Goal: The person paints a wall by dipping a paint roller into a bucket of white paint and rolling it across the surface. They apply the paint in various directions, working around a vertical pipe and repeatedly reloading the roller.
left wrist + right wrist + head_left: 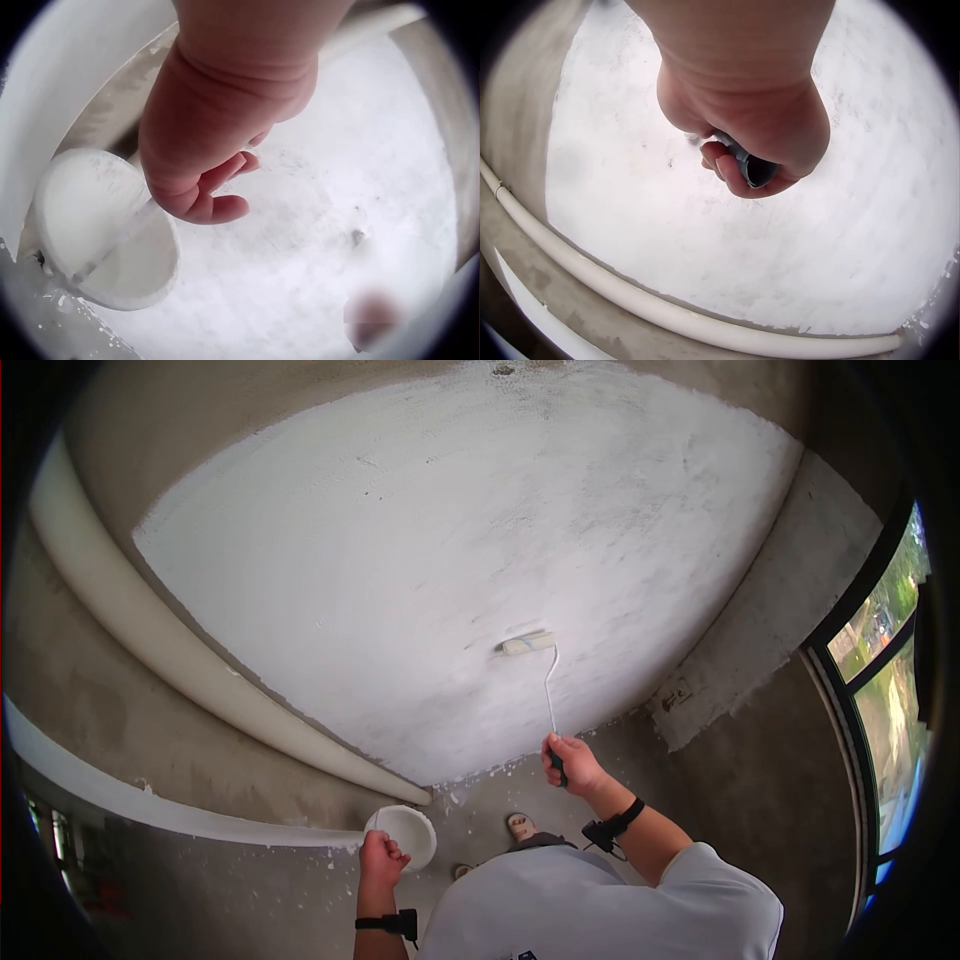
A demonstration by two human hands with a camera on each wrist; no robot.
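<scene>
"Bare concrete (120,680) frames a big white-coated wall (400,560) on the far side. What hems it in?"

"On the left, a cream pipe (215,675) runs down beside the coat, a thin strip of concrete between them; its foot ends near the bucket (430,847). Further left curves a white band (170,817). On the right, the coat stops at a corner beside a patchy whitish panel (800,570), and past that is the window (880,700)."

"And the hands?"

"The left hand (382,857), near and left, has its fingers curled round the bucket's handle (116,244). The right hand (575,764) is wrapped round the dark grip (760,172) of a paint roller (528,644), its sleeve up at the lower part of the coat. Whether its whole length touches, I can't tell."

"How much room?"

"White wall spreads left, right and upward from the sleeve, to a rounded upper edge. Nearer, it's tighter: speckled floor (300,900) narrows between the wall's foot and the sandals (520,825), with the pale shirt (550,905) just behind. The bucket and pipe foot crowd the left; on the right, concrete runs toward the window."
</scene>
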